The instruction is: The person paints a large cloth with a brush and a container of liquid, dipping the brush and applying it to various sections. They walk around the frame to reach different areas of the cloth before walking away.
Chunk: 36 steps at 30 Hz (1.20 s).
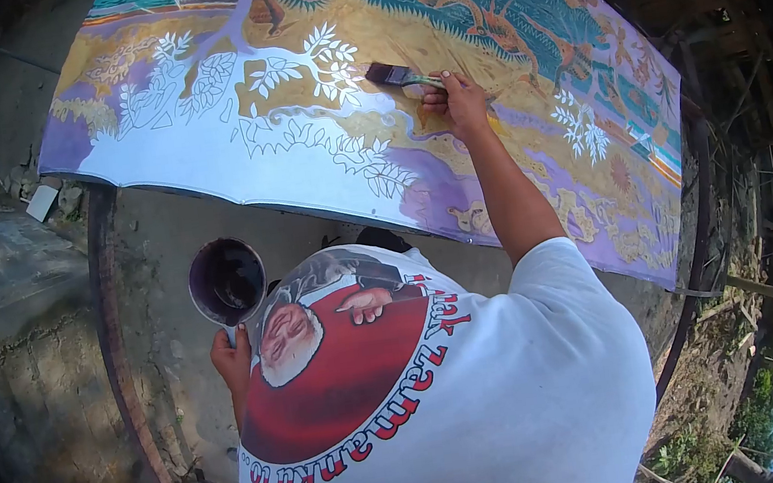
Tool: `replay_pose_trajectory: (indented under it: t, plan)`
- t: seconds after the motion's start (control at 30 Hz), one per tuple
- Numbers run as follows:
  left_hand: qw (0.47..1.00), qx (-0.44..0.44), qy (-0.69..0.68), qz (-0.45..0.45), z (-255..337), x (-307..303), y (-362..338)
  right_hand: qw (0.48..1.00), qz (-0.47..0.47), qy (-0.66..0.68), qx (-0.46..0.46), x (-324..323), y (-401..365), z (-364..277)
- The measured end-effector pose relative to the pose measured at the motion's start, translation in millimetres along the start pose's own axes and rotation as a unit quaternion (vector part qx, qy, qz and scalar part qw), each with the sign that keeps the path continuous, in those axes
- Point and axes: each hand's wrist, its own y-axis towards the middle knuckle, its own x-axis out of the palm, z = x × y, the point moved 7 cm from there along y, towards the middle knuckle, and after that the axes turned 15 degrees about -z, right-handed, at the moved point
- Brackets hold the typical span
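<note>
My right hand (459, 105) is closed around the handle of a flat paintbrush (397, 74), reaching over the middle of a patterned cloth (301, 170). The dark bristles lie at or just above the cloth, beside white leaf shapes; contact is hard to tell. Brown, teal and purple areas cover much of the cloth, and a white stretch with thin leaf outlines runs along its near left side. Low on the left, my left hand (232, 357) grips the rim of a bucket (227, 282) with dark liquid inside. Part of that hand's fingers is hidden.
A curved frame bar (112, 304) passes below the cloth on the left, over a concrete floor (16, 287). Wooden beams (727, 26) and debris lie to the right. A small pale block (41, 203) sits at the cloth's left.
</note>
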Motion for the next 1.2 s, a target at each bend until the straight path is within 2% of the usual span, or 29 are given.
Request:
replay_pose_trajectory:
  t: [0.07, 0.17, 0.23, 0.27, 0.3, 0.4, 0.53, 0.6, 0.63, 0.7, 0.73, 0.77, 0.83, 0.93, 0.97, 1.03, 1.07, 1.17, 1.2]
  plan:
    - [1.000, 0.013, 0.004, -0.017, -0.6, 1.9, 9.4, 1.000, 0.015, 0.010, -0.007, 0.3, -2.3, 3.3]
    - [0.999, 0.012, 0.031, -0.033, 14.7, 8.4, 20.1, 1.000, -0.013, 0.021, 0.007, 45.9, 6.0, 17.6]
    - [0.997, 0.014, 0.060, -0.052, 33.4, 10.6, 27.7, 0.996, -0.074, -0.035, 0.046, 79.9, 3.3, 11.8]
    - [0.993, 0.018, 0.087, -0.072, 43.8, 11.4, 31.1, 0.996, -0.063, -0.056, 0.041, 83.8, -2.0, 0.9]
    - [0.993, 0.019, 0.091, -0.078, 50.5, 10.7, 33.2, 0.996, -0.056, -0.052, 0.041, 78.2, -6.7, -2.5]
    - [0.993, 0.036, 0.049, -0.099, 61.5, 11.2, 42.0, 0.984, -0.011, -0.176, 0.015, 40.1, -29.4, -31.5]
    - [0.992, 0.051, 0.064, -0.101, 59.2, 4.4, 52.9, 0.976, 0.031, -0.215, 0.016, -1.9, -67.6, -37.9]
    - [0.990, 0.059, 0.086, -0.097, 52.5, 0.3, 59.5, 0.987, 0.091, -0.132, 0.013, -12.4, -78.9, -23.3]
    - [0.989, 0.067, 0.086, -0.097, 46.9, -2.0, 63.0, 0.987, 0.093, -0.132, 0.012, -0.9, -79.9, -21.5]
    - [0.988, 0.078, 0.088, -0.101, 33.1, -8.7, 73.2, 0.997, 0.039, -0.066, 0.013, 42.0, -72.8, -2.7]
    - [0.987, 0.080, 0.096, -0.103, 22.2, -12.6, 80.7, 0.997, 0.043, -0.067, 0.011, 55.5, -69.8, 0.9]
    - [0.986, 0.082, 0.104, -0.105, 16.7, -14.6, 85.1, 0.995, 0.021, -0.100, 0.012, 72.2, -62.9, 0.8]
    - [0.982, 0.085, 0.127, -0.113, 41.2, -16.6, 83.0, 0.991, 0.002, -0.131, 0.012, 83.1, -62.1, -12.4]
    - [0.980, 0.090, 0.133, -0.117, 37.4, -25.4, 88.8, 0.946, 0.066, -0.318, 0.004, 44.1, -73.8, -49.9]
    - [0.983, 0.093, 0.116, -0.111, 27.9, -29.4, 92.1, 0.945, 0.067, -0.321, 0.004, 29.3, -80.7, -59.2]
    - [0.980, 0.121, 0.108, -0.114, 13.0, -33.1, 98.1, 0.893, 0.093, -0.438, 0.047, 14.6, -90.6, -75.5]
    - [0.976, 0.148, 0.106, -0.117, 7.0, -35.2, 98.9, 0.892, 0.093, -0.440, 0.048, 17.6, -90.6, -77.8]
    - [0.976, 0.148, 0.091, -0.128, 0.1, -37.4, 101.6, 0.904, 0.133, -0.405, -0.003, 43.9, -97.3, -90.8]
    - [0.976, 0.150, 0.091, -0.133, -1.1, -38.4, 104.1, 0.928, 0.111, -0.354, -0.032, 54.2, -89.7, -84.0]
